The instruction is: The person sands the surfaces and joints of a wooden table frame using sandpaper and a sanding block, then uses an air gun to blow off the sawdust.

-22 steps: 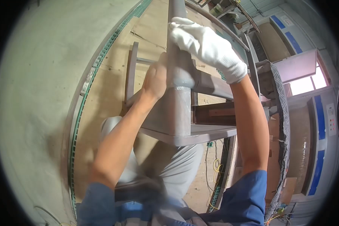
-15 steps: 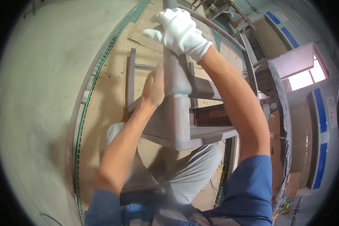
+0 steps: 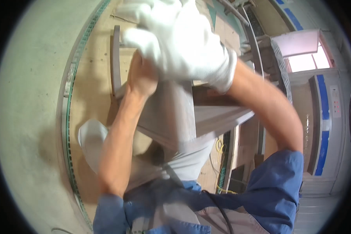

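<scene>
A grey-brown chair-like furniture frame (image 3: 169, 113) stands before me, one thick post rising toward my chest. Over the top of that post is my right hand (image 3: 183, 43) in a white knit glove, smeared by motion, its thumb and fingers stretched out to the left. The glove hides the post's upper end. Bare and close against the left side of the post, my left hand (image 3: 142, 76) has its fingertips partly covered by the glove. Whether it grips the post cannot be made out. My legs in grey trousers (image 3: 191, 156) are bent below the frame.
A slim upright (image 3: 116, 58) of the frame stands to the left. Brown board flooring (image 3: 91, 78) ends at a green edge strip (image 3: 68, 144) beside a pale floor. On the right are a cloth-draped bench (image 3: 279, 58), a yellow cord (image 3: 219, 148) and grey cabinets with blue stripes (image 3: 321, 156).
My gloved hand has come nearer and down the post, toward my bare hand. The view has shifted, and the frame's near corner now looks blurred.
</scene>
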Available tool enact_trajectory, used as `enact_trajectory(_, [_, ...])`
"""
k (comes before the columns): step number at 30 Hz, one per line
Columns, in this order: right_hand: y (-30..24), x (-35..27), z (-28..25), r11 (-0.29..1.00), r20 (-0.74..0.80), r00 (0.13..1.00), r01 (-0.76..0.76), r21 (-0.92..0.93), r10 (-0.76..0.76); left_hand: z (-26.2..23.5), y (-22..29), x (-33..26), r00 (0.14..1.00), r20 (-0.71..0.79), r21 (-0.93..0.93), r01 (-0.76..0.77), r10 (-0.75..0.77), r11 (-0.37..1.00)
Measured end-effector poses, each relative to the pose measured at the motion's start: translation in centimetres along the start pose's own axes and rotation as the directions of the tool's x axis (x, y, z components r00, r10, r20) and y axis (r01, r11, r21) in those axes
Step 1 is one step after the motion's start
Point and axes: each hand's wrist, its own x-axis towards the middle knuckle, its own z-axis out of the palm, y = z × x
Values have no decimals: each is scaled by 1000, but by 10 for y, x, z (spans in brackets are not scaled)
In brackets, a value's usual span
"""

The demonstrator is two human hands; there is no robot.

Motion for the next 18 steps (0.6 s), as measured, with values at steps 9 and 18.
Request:
enact_trajectory(9, [20, 10, 0, 945, 448, 870, -294, 140, 204, -6, -30, -6, 998, -16, 95, -63, 65, 993])
enact_trajectory(18, [142, -9, 78, 905, 548, 747, -423, -44, 376, 14, 12, 6, 988, 92, -132, 132, -120, 982])
